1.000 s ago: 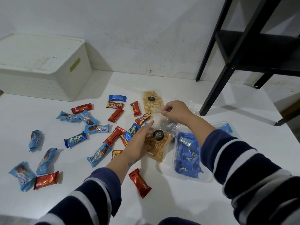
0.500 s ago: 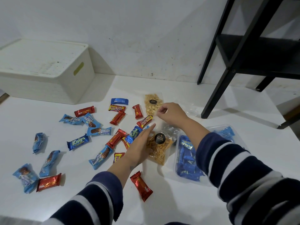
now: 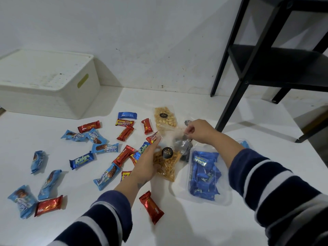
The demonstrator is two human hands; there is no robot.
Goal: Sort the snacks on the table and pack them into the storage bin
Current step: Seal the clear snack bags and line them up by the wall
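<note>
A clear bag of dark sweets (image 3: 182,144) lies mid-desk, its top pinched by the right hand (image 3: 198,130). The left hand (image 3: 147,162), fingers straight, rests on a bag of yellow sticks (image 3: 166,166). Scattered wrapped bars (image 3: 81,160) lie left on the desk (image 3: 266,157); the white bin (image 3: 46,82) stands far left, lid on.
</note>
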